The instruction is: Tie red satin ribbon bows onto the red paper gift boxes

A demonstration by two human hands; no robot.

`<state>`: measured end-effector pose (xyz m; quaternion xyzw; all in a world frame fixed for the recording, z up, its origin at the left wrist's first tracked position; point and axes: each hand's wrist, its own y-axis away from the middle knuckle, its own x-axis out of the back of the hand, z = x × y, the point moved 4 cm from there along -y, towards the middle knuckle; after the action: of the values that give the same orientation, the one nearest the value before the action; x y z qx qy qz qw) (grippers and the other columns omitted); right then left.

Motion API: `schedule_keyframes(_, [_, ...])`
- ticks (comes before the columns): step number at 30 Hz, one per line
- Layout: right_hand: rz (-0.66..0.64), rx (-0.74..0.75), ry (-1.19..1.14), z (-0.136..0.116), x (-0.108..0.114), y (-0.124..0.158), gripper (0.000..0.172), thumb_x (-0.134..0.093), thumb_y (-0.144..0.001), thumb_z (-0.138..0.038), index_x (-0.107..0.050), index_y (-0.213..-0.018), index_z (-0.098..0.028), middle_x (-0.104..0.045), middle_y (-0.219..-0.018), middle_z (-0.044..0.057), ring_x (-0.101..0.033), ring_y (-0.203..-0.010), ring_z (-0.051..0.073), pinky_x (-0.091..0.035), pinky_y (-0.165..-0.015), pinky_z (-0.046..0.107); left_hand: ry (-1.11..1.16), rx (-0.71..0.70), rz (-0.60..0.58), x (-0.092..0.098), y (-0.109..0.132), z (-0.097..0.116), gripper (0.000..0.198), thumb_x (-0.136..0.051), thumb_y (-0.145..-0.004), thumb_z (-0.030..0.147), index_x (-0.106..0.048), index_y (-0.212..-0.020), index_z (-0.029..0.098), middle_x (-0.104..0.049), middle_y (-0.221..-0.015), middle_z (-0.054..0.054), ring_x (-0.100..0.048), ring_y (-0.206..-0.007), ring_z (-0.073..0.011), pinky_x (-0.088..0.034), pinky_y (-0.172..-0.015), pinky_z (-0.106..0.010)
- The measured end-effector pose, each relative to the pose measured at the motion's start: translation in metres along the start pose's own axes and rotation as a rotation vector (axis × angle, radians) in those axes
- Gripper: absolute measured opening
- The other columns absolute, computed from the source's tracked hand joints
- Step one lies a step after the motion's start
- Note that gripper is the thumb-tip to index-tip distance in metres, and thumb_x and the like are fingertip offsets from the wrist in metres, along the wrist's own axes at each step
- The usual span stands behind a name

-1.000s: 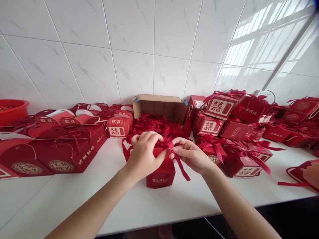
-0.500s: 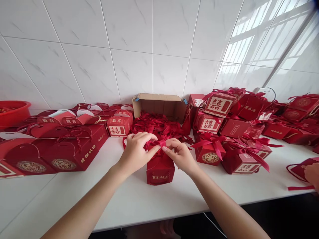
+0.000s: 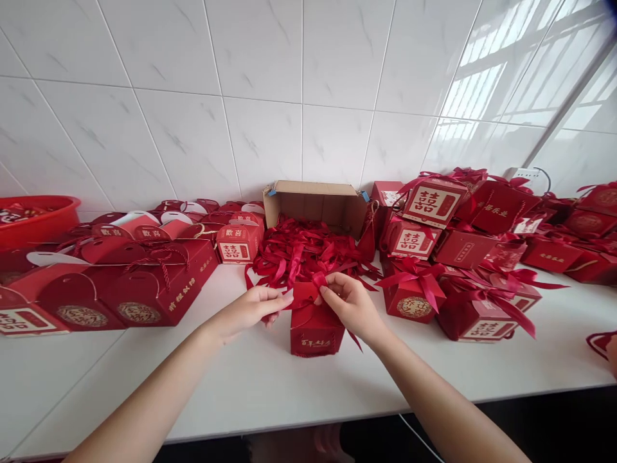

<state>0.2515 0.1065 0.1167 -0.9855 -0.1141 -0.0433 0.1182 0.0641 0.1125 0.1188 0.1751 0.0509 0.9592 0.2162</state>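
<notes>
A small red gift box (image 3: 316,329) with gold lettering stands upright in front of me, a red satin ribbon (image 3: 319,280) at its top. My right hand (image 3: 351,299) pinches the ribbon near the middle of the box top. Left of the box, my left hand (image 3: 264,305) is closed on a strand of the ribbon, held low and out to the side. One ribbon tail hangs past the box's right edge. Just behind lies a heap of loose red ribbons (image 3: 313,247), spilling from an open cardboard box (image 3: 315,198).
Red gift boxes (image 3: 159,299) without bows line the left side, with a red basin (image 3: 38,222) behind them. Bow-tied boxes (image 3: 431,200) are stacked at right. Another person's hand (image 3: 612,352) shows at the right edge. The white table's (image 3: 231,392) front edge runs below.
My left hand has moved left and down, away from the right hand, drawing a ribbon strand with it. The right hand still pinches at the box top. The view has shifted slightly left.
</notes>
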Motion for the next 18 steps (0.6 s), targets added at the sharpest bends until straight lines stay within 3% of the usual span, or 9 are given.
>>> schedule_keyframes(5, [0.135,0.103,0.3,-0.006,-0.005,0.001,0.009,-0.055,-0.079,-0.024,-0.062,-0.078,-0.019,-0.067,-0.07,0.002,-0.059,-0.063,0.017,-0.042,-0.059,0.027,0.046,-0.127,-0.089,0.0,0.012,0.043,0.035,-0.06,-0.081,0.046,-0.062,-0.059,0.02,-0.059,-0.055,-0.002,-0.054,-0.054,-0.0157,-0.045,-0.058,-0.029])
schedule_keyframes(8, [0.07,0.189,0.376,-0.013,-0.008,0.003,0.014,-0.052,-0.08,-0.022,-0.065,-0.082,-0.019,-0.065,-0.069,0.0,-0.053,-0.058,0.014,-0.038,-0.055,0.025,0.024,-0.244,-0.062,-0.007,0.007,0.075,0.031,-0.06,-0.083,0.043,-0.067,-0.063,0.02,-0.062,-0.054,-0.001,-0.056,-0.057,-0.0155,-0.047,-0.063,-0.029])
schedule_keyframes(11, [0.009,0.249,0.405,-0.017,-0.01,0.005,0.013,-0.054,-0.08,-0.024,-0.061,-0.071,-0.019,-0.056,-0.061,-0.002,-0.043,-0.054,0.011,-0.032,-0.052,0.024,0.03,-0.307,-0.074,-0.016,-0.008,0.094,0.033,-0.056,-0.086,0.046,-0.069,-0.071,0.02,-0.063,-0.059,0.0,-0.06,-0.063,-0.0157,-0.049,-0.068,-0.029])
schedule_keyframes(15, [0.034,0.201,0.33,-0.012,-0.009,0.004,0.03,-0.057,-0.083,-0.037,-0.055,-0.061,-0.017,-0.05,-0.057,-0.001,-0.037,-0.053,0.01,-0.029,-0.05,0.025,0.078,-0.397,-0.088,-0.016,-0.025,0.096,0.039,-0.047,-0.089,0.052,-0.068,-0.093,0.02,-0.067,-0.089,-0.004,-0.064,-0.084,-0.0183,-0.049,-0.08,-0.031])
schedule_keyframes(18, [0.017,0.128,0.225,-0.006,-0.009,0.001,0.034,-0.052,-0.087,-0.041,-0.058,-0.063,-0.017,-0.05,-0.058,0.0,-0.038,-0.054,0.011,-0.029,-0.051,0.025,0.006,-0.439,0.079,-0.004,-0.024,0.081,0.038,-0.043,-0.091,0.052,-0.061,-0.083,0.019,-0.06,-0.075,-0.001,-0.06,-0.076,-0.0157,-0.048,-0.076,-0.029])
